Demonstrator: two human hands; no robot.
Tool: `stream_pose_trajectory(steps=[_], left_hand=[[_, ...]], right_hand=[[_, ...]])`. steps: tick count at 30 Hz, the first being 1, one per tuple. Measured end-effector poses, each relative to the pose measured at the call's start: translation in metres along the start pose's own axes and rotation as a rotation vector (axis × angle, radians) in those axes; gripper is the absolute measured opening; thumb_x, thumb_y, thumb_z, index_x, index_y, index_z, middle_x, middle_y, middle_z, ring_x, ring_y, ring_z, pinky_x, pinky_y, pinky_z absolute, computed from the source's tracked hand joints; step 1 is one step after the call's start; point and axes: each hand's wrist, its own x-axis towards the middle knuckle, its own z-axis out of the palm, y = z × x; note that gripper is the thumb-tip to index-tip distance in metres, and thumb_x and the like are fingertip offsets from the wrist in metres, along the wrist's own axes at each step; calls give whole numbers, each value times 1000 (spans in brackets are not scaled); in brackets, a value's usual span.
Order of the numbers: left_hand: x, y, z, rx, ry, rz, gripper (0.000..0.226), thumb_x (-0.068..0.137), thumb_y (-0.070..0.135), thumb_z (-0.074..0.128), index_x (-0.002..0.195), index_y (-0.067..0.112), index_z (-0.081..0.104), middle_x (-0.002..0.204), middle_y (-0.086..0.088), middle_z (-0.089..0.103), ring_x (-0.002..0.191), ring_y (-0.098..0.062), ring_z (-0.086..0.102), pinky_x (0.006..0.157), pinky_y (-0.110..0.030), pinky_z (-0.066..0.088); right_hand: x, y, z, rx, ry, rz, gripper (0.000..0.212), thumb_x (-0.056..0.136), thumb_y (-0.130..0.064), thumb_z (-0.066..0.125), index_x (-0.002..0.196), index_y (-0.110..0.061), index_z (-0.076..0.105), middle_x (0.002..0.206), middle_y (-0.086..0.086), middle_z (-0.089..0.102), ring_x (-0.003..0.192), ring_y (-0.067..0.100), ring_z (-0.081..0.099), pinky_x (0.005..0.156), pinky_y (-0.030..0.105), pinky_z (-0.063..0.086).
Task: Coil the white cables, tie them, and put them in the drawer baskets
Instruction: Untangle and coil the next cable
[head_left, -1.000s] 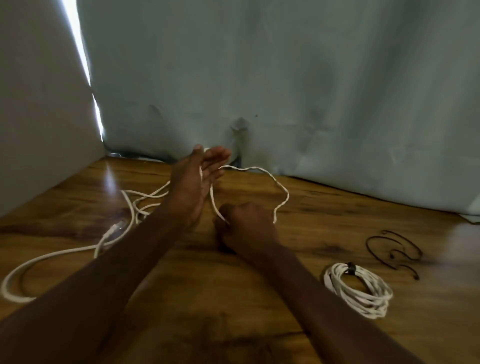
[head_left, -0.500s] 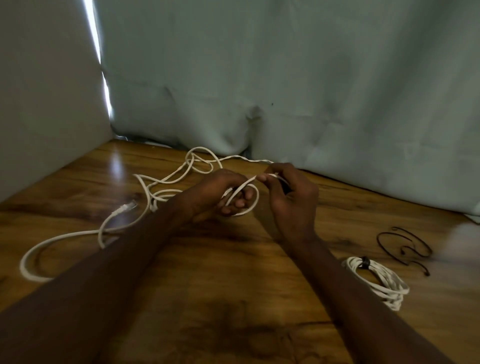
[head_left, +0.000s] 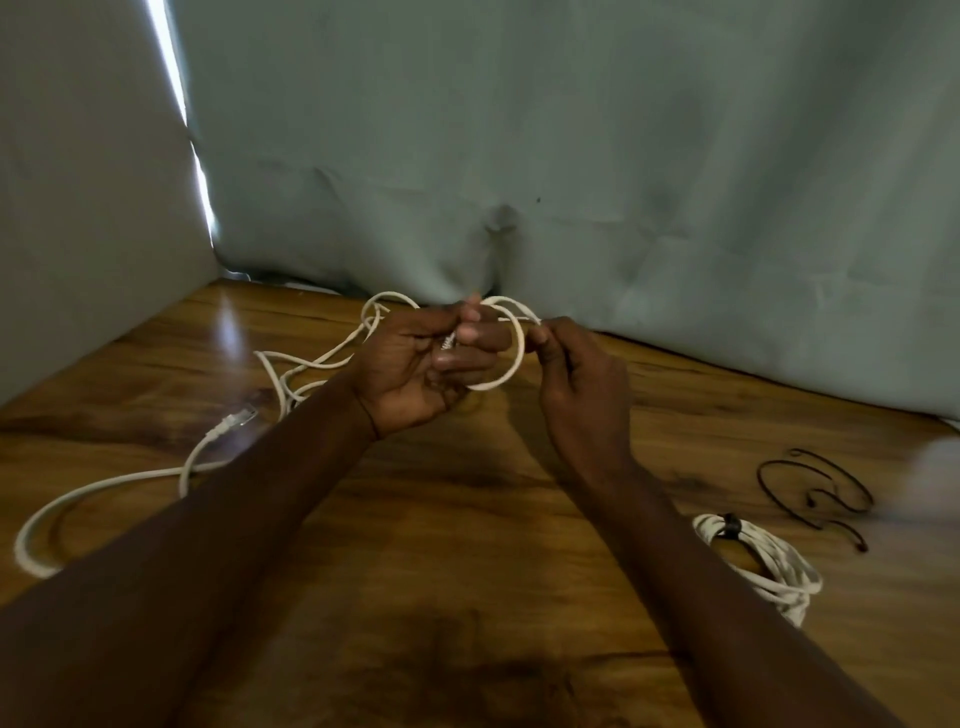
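**benchwatcher:** Which step are you on right now?

**me:** Coiling, and only just begun by the look of it. My left hand (head_left: 415, 364) has its fingers curled round one small loop of the loose white cable (head_left: 291, 374), with what looks like a plug end pinched up at the fingertips. My right hand (head_left: 582, 379) pinches the same cable just right of that loop, between thumb and forefinger. Everything else trails off to the left across the wooden table (head_left: 467, 571), with the other plug (head_left: 240, 417) lying flat out there.

**benchwatcher:** And the one that's done?

**me:** The coiled cable (head_left: 763, 566) sits near right, bound with a dark tie. Spare ties (head_left: 815, 493) lie just beyond it. I can't see any drawer baskets in view.

**benchwatcher:** Next move?

**me:** I reckon the right hand feeds a fresh length round into the left, matching loop size. The slack on the left looks crossed over itself, so it could snag.
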Motion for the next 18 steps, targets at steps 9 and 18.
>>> stream_pose_trajectory(steps=[9,18], left_hand=[[-12,23,-16,-204,137,315,24,107,12,29,99,5,50,53,-1,49,36,-14,45,39,-26,34],[0,14,-4,381,584,404,36,111,26,30,85,10,48,90,-26,76,83,-38,77,65,-30,63]], right_hand=[[-13,-16,17,-256,-623,105,36,109,-47,40,111,-24,67,92,-3,71,83,14,66,79,38,55],[-27,-41,20,-250,-735,-211,21,98,-45,61,94,-25,65,79,-3,68,66,16,58,62,33,45]])
